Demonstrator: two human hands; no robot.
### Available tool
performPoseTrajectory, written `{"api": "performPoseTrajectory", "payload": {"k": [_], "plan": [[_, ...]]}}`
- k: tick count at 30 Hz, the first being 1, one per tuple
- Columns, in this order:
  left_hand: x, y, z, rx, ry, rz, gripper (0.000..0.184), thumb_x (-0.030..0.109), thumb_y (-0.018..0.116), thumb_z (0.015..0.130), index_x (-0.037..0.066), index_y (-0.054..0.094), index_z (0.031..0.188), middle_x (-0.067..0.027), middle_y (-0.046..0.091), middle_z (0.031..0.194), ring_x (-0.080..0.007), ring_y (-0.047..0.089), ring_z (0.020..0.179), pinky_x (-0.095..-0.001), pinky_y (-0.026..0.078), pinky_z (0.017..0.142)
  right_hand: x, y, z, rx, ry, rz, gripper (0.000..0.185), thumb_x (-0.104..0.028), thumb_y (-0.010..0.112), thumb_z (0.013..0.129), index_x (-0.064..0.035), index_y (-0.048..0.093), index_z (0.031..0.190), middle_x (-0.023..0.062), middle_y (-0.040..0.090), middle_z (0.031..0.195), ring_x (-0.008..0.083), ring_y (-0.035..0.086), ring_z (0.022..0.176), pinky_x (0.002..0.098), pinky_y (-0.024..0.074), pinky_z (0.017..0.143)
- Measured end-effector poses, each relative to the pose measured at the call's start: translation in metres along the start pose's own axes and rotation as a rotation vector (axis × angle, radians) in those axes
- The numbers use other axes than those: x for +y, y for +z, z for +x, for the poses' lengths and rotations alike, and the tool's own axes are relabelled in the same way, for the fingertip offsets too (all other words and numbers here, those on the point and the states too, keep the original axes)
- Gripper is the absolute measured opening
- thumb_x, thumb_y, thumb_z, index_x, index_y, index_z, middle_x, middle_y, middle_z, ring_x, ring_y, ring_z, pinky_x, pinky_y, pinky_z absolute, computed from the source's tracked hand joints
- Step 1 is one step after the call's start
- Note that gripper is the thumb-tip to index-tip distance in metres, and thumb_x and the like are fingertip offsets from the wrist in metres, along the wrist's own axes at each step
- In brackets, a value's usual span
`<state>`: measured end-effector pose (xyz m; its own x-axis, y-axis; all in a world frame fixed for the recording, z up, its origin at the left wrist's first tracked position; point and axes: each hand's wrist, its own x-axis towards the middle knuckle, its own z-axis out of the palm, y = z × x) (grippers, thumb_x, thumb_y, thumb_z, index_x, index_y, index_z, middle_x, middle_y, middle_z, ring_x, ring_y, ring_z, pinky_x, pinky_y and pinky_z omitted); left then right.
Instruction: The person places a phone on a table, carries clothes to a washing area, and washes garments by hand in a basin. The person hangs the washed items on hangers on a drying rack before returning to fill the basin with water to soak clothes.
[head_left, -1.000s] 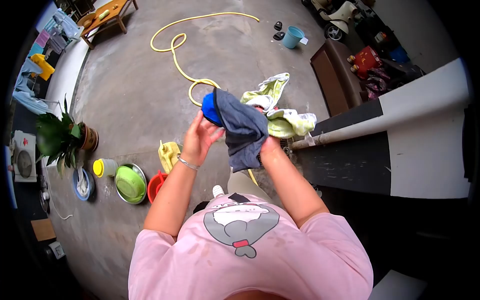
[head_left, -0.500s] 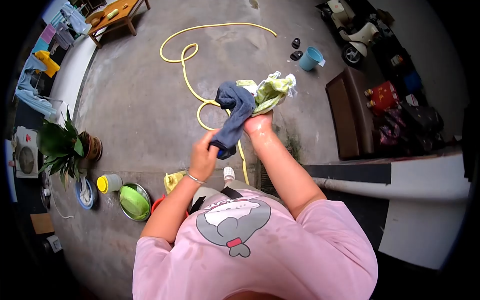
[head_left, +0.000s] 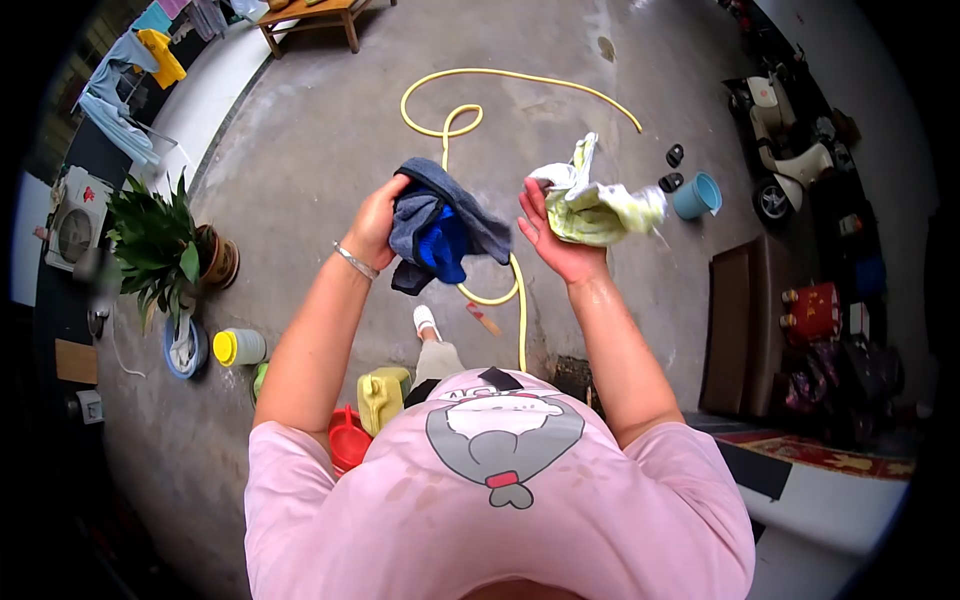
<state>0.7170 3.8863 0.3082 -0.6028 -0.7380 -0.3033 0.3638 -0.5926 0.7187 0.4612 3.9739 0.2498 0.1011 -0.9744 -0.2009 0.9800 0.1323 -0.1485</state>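
My left hand point(head_left: 378, 222) grips a dark grey-blue cloth point(head_left: 470, 222) by its edge, and a bright blue part point(head_left: 443, 245) shows in its folds. The thumb is on the cloth; the other fingers are hidden behind it. To the right, my right hand point(head_left: 560, 238) is palm up with its fingers apart. A crumpled green and white cloth point(head_left: 600, 212) lies over its thumb side. The two cloths hang apart from each other, above the concrete floor.
A yellow hose point(head_left: 520, 76) loops over the floor ahead. A potted plant point(head_left: 160, 240), a blue basin point(head_left: 197, 350), a yellow-lidded container point(head_left: 240, 347) and a red basin point(head_left: 348, 440) stand at left. At right are a blue bucket point(head_left: 697, 196), a brown sofa point(head_left: 742, 325) and a scooter point(head_left: 790, 165).
My hands have moved apart, separating the two cloths. The grey-blue cloth has spread and shows its blue part. The view has shifted, and a white shoe now stands further forward.
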Motion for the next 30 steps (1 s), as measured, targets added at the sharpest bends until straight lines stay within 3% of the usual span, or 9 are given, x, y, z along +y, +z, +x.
{"api": "performPoseTrajectory", "payload": {"k": [4, 8, 9, 14, 15, 21, 25, 26, 30], "plan": [[0.060, -0.040, 0.053, -0.061, -0.080, 0.022, 0.034, 0.025, 0.038, 0.092, 0.000, 0.056, 0.104, -0.0111, 0.063, 0.098, -0.0201, 0.062, 0.087, -0.0329, 0.050, 0.080, 0.012, 0.034, 0.084, -0.218, 0.162, -0.101, 0.067, -0.055, 0.030, 0.085, -0.0072, 0.037, 0.131, 0.0163, 0.029, 0.141, 0.0252, 0.012, 0.136, 0.0412, -0.0099, 0.105], [0.104, -0.090, 0.105, -0.071, -0.094, 0.118, 0.026, 0.020, 0.046, 0.087, 0.000, 0.058, 0.098, -0.0102, 0.064, 0.092, -0.0191, 0.063, 0.080, -0.0317, 0.052, 0.076, 0.031, 0.014, 0.182, -0.322, 0.151, -0.043, 0.060, -0.055, 0.047, 0.078, -0.0069, 0.056, 0.114, 0.0150, 0.052, 0.118, 0.0295, 0.048, 0.109, 0.0447, 0.0358, 0.095], [0.118, -0.104, 0.118, -0.067, -0.111, 0.111, 0.024, 0.020, 0.048, 0.086, 0.000, 0.059, 0.096, -0.0102, 0.064, 0.091, -0.0191, 0.063, 0.079, -0.0313, 0.052, 0.074, 0.037, 0.018, 0.205, -0.397, 0.182, -0.002, 0.059, -0.054, 0.048, 0.077, -0.0071, 0.056, 0.113, 0.0140, 0.056, 0.113, 0.0299, 0.052, 0.104, 0.0452, 0.0346, 0.096], [0.166, -0.160, 0.169, -0.059, -0.183, 0.038, 0.021, 0.018, 0.052, 0.084, 0.000, 0.059, 0.092, -0.0107, 0.064, 0.087, -0.0190, 0.063, 0.073, -0.0307, 0.053, 0.069, 0.064, 0.037, 0.280, -0.368, 0.111, -0.135, 0.075, -0.053, 0.053, 0.073, -0.0078, 0.038, 0.131, 0.0148, 0.037, 0.136, 0.0274, 0.036, 0.125, 0.0415, 0.0262, 0.103], [0.176, -0.166, 0.182, -0.092, -0.192, -0.002, 0.023, 0.019, 0.052, 0.084, -0.001, 0.059, 0.093, -0.0119, 0.064, 0.088, -0.0201, 0.064, 0.075, -0.0316, 0.053, 0.070, 0.066, 0.045, 0.295, -0.358, 0.136, -0.139, 0.062, -0.044, 0.050, 0.080, -0.0106, 0.039, 0.131, 0.0175, 0.027, 0.142, 0.0296, 0.027, 0.130, 0.0429, 0.0235, 0.105], [0.218, -0.180, 0.233, -0.172, -0.203, -0.205, 0.026, 0.022, 0.057, 0.084, 0.000, 0.057, 0.098, -0.0115, 0.063, 0.090, -0.0186, 0.063, 0.075, -0.0320, 0.054, 0.068, 0.083, 0.052, 0.382, -0.061, 0.053, -0.840, 0.045, -0.030, 0.055, 0.080, -0.0099, 0.046, 0.120, 0.0086, 0.050, 0.115, 0.0217, 0.046, 0.107, 0.0358, 0.0365, 0.089], [0.261, -0.220, 0.270, -0.249, -0.139, 0.083, 0.047, 0.017, 0.060, 0.079, -0.007, 0.046, 0.117, -0.0146, 0.058, 0.109, -0.0196, 0.060, 0.096, -0.0314, 0.047, 0.086, 0.088, 0.061, 0.453, -0.058, -0.093, -1.408, 0.037, -0.020, 0.066, 0.072, -0.0103, 0.054, 0.106, 0.0039, 0.062, 0.090, 0.0176, 0.058, 0.083, 0.0345, 0.0467, 0.071], [0.275, -0.227, 0.275, -0.286, -0.170, 0.193, 0.061, 0.011, 0.064, 0.072, -0.005, 0.039, 0.125, -0.0120, 0.054, 0.115, -0.0176, 0.054, 0.104, -0.0295, 0.042, 0.093, 0.087, 0.064, 0.469, 0.211, 0.268, -0.832, 0.049, -0.017, 0.073, 0.067, -0.0075, 0.052, 0.111, 0.0063, 0.061, 0.091, 0.0175, 0.058, 0.083, 0.0325, 0.0485, 0.070], [0.334, -0.278, 0.332, -0.158, -0.052, 0.474, 0.059, 0.005, 0.063, 0.067, 0.000, 0.042, 0.123, -0.0081, 0.056, 0.111, -0.0144, 0.053, 0.102, -0.0278, 0.040, 0.093, 0.052, 0.078, 0.562, 0.090, 0.393, -0.517, 0.037, -0.019, 0.064, 0.074, -0.0032, 0.054, 0.106, 0.0125, 0.062, 0.098, 0.0242, 0.062, 0.083, 0.0358, 0.0506, 0.076]]}}
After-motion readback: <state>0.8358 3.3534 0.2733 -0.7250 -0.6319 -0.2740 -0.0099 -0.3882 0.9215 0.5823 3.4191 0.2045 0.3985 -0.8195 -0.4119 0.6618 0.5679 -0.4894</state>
